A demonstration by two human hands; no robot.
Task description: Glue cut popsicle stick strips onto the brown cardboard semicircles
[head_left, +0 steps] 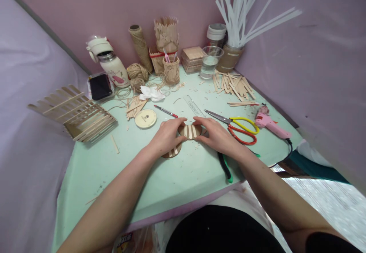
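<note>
Between my two hands is a round brown disc [181, 131] with pale flat wooden sticks [191, 131] laid side by side across it. My left hand [166, 134] curls round its left edge, thumb at the near side and fingers at the far side. From the right, my right hand [217, 134] grips the opposite edge in the same way. A second brown disc [168, 155], also bearing short sticks, lies on the table partly under my left hand. Green-handled pliers [225, 169] lie below my right wrist, their jaws hidden.
Scissors [243, 125] and a pink glue gun [270, 123] lie to the right. A ruler [194, 105], a pen [166, 111] and a round lid [145, 118] are beyond my hands. A slatted stick basket [91, 123] stands left. Loose sticks [234, 85] and a water cup [210, 64] sit behind.
</note>
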